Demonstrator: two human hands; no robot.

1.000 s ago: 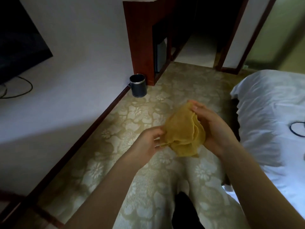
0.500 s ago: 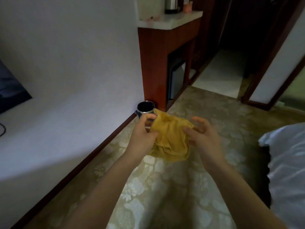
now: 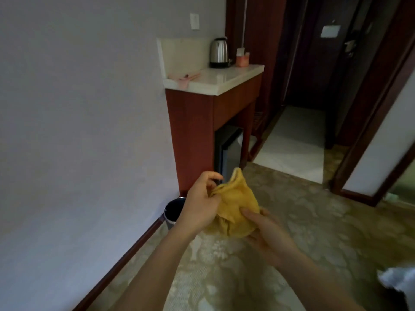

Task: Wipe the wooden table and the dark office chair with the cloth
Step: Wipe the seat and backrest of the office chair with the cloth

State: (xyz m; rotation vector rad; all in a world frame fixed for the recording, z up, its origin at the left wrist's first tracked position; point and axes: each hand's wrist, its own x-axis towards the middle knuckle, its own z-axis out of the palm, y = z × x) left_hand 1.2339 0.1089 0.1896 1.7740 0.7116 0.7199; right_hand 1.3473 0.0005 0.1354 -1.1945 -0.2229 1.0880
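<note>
Floral carpet (image 3: 314, 232) (beige) | left hand (image 3: 199, 207), right hand (image 3: 267, 232) grip cloth (image 3: 235, 205) | bin (image 3: 174, 208) at wall (image 3: 78, 131)

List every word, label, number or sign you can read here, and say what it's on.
No text here can be read.
Pale plaque on the dark door: blurred, unreadable.
White card in the pink holder: too small to read.
Kettle, wall plate, cloth: no marking visible.

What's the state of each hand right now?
Left hand: closed, pinching the upper edge of the yellow cloth.
Right hand: closed, holding the same cloth from below, thumb on top.
</note>
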